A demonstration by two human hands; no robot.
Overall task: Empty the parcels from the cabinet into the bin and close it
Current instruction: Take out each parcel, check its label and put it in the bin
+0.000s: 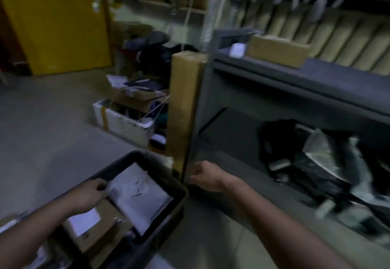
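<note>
A dark bin (178, 186) sits on the floor at lower left. Inside it lie a white parcel (139, 195) and a brown cardboard box (105, 226) with a white label. My left hand (90, 195) grips the white parcel's left edge over the bin. My right hand (203, 176) hovers with loosely curled fingers, holding nothing, at the left edge of the grey cabinet (211, 125). In the cabinet's low opening lie several dark and clear plastic parcels (316, 163). The picture is blurred.
A tall brown cardboard box (183, 108) stands against the cabinet's left side. A white crate with clutter (126, 121) sits behind it. A cardboard box (276, 50) rests on the cabinet top. A yellow panel (57, 22) stands at far left across the grey floor (42, 121).
</note>
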